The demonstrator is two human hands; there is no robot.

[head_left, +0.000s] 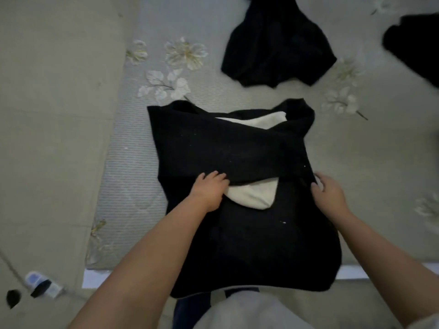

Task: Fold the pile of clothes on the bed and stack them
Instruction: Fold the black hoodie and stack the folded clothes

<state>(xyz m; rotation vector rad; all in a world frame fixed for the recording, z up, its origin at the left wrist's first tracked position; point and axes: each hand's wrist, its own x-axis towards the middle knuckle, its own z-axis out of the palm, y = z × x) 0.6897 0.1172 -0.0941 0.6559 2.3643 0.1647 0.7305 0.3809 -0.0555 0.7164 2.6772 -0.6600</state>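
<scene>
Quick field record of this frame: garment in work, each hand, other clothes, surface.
garment in work: black garment lying on the bed, sleeves folded across its front, cream lining showing at the neck and near the middle
left hand: left hand rests on the folded sleeve's edge, fingers curled over the cloth
right hand: right hand holds the garment's right edge in a pinching grip
other clothes: crumpled dark garment further back; another dark piece at the far right edge, blurred
surface: grey floral bedsheet
stack: none visible

Your bed (237,91), in a flowered sheet, carries a black garment (237,150) near you and two dark clothes (278,43) farther off.
</scene>
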